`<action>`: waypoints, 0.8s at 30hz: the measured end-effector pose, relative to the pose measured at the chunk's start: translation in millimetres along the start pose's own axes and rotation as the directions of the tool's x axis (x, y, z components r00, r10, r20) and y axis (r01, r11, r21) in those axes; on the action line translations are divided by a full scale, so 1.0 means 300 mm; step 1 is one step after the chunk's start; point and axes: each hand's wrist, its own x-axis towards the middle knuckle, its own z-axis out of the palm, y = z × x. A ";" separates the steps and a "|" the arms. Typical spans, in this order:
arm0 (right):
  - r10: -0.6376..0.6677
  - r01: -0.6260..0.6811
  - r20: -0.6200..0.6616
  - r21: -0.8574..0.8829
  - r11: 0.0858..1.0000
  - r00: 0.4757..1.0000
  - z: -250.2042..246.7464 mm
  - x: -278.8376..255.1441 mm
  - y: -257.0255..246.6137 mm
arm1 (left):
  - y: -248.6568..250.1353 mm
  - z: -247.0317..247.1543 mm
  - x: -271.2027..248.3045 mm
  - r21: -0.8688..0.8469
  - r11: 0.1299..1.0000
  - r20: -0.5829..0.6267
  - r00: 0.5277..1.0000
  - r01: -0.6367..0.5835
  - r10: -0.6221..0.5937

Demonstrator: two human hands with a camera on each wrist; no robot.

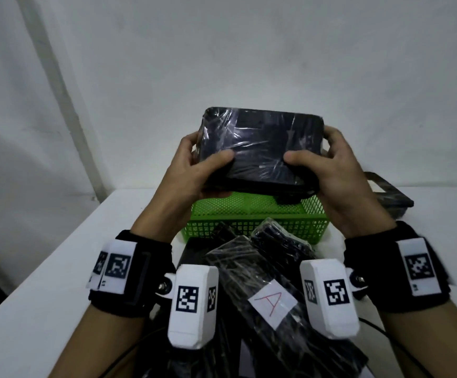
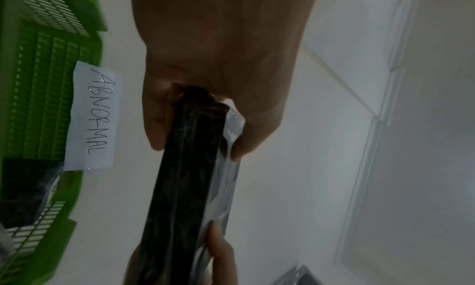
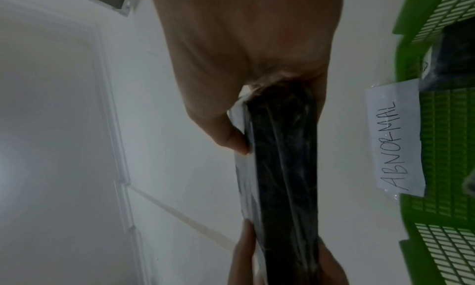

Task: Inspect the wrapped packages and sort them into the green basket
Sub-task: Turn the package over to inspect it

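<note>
Fingers of the left hand [image 1: 192,170] and the right hand [image 1: 339,170] are clamped on the short ends of a black wrapped package [image 1: 260,148], thumbs laid on its near face, the other fingers curled behind. It is held in the air, tilted up toward the camera, above the green basket [image 1: 249,214] at twelve o'clock on the white table [image 1: 44,268]. The basket carries a paper label reading ABNORMAL [image 2: 92,116] and already holds a dark package. More wrapped packages lie at six o'clock, one with a slip marked A [image 1: 272,302]. The held package looks flat and stiff, probably light; its glossy film seems slippery and loose at the corners, so gripping both ends across the edges suits it best.
</note>
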 end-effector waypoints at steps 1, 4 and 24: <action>-0.011 0.011 -0.024 -0.011 1.000 1.000 0.004 0.002 0.006 | -0.003 0.003 0.001 0.030 0.999 -0.019 1.000 -0.024 0.024; -0.036 0.036 -0.010 -0.026 0.999 0.999 -0.004 0.005 0.002 | -0.013 -0.007 0.007 0.080 0.994 -0.020 0.997 -0.067 0.069; -0.215 0.216 0.034 -0.275 0.937 0.976 -0.052 -0.018 -0.026 | -0.006 0.016 -0.016 0.187 0.942 -0.052 0.955 -0.279 0.293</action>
